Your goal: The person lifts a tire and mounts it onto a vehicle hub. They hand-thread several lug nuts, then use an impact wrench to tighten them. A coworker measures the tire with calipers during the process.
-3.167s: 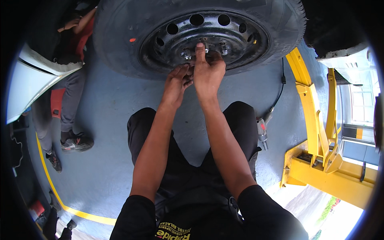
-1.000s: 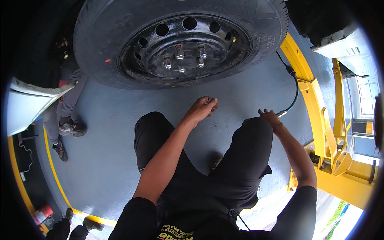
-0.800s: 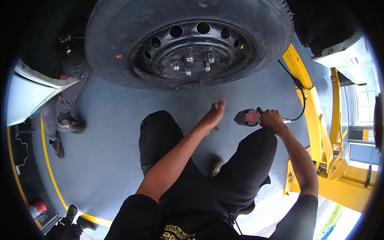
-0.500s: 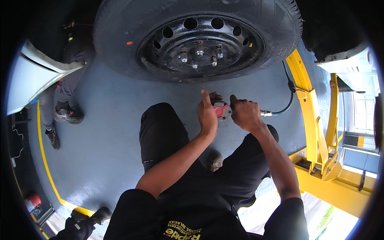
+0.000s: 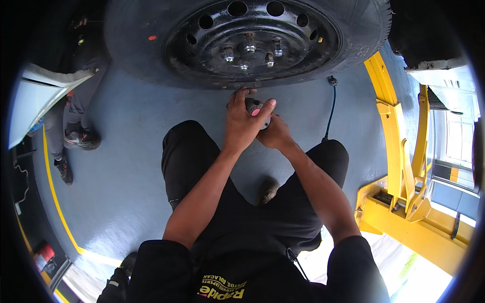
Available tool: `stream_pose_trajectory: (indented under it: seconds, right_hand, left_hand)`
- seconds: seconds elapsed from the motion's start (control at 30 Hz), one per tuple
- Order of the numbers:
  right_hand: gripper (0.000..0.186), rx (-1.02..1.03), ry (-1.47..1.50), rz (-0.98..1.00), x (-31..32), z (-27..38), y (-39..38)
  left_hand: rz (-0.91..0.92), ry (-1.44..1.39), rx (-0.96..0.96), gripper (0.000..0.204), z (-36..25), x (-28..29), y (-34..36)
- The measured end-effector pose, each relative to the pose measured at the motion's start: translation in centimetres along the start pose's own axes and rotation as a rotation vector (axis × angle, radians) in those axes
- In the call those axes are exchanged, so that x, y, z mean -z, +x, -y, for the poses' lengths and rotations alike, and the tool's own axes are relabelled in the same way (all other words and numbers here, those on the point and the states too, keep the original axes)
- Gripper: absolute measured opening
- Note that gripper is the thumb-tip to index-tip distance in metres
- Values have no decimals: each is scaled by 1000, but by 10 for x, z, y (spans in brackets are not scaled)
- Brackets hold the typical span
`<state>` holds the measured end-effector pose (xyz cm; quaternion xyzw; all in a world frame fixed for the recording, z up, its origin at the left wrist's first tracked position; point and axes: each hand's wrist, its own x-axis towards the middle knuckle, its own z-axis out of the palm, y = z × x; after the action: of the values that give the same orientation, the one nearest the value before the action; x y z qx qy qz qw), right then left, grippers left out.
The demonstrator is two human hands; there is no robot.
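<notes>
An air impact wrench (image 5: 264,122), grey with a red round patch on its back end, is between my two hands below the wheel. My left hand (image 5: 241,123) wraps round its body, thumb across the back and fingertips close to the tire's lower edge. The fingers of my right hand (image 5: 276,134) close on the wrench from the right, at what looks like its handle, which is mostly hidden. Ahead is a black steel wheel (image 5: 203,40) with round holes in a black tire (image 5: 136,55). Several lug nuts (image 5: 270,62) sit on its studs, apart from the wrench.
A dark air hose (image 5: 331,112) runs over the blue-grey floor (image 5: 126,166) beside my right knee. Yellow lift arms (image 5: 394,136) stand at the right. Another person's legs (image 5: 81,113) are at the left, and a dark shoe (image 5: 129,263) shows at lower left.
Both hands have moved left with the impact wrench, turning it toward the wheel. My left hand has shifted up toward the tire. The hose now hangs farther left, and the view has shifted nearer the wheel.
</notes>
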<state>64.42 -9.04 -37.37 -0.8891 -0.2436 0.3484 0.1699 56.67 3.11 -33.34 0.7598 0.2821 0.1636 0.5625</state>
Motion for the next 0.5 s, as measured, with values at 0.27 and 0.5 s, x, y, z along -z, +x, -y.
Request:
stream_pose_trajectory:
  seconds: [0.27,0.5]
  right_hand:
    - [44,-43,-130,-78,0,14,-7]
    - [44,-43,-40,-99,4,8,-4]
  left_hand:
    - [-89,-3,-81,68,10,-9,-15]
    - [46,71,-54,71,10,-5,-10]
